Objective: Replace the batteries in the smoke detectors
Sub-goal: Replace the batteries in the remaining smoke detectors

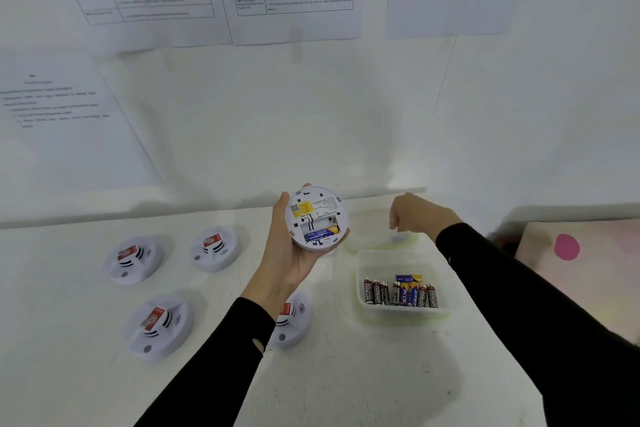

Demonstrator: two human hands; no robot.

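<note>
White plastic smoke detector [317,218], its back open, is gripped round the rim by the left hand [287,253]. One blue-and-yellow battery [322,233] lies in the lower slot, long axis across the casing; the slot above looks empty. To its right, the right hand [415,215] hangs over the far tub [367,243], fingers [394,222] curled down; I cannot tell whether they hold anything. Spare batteries [401,291] stand in the near tub [360,274], just on the person's side of those fingers, so the right hand is likely the one to fetch.
</note>
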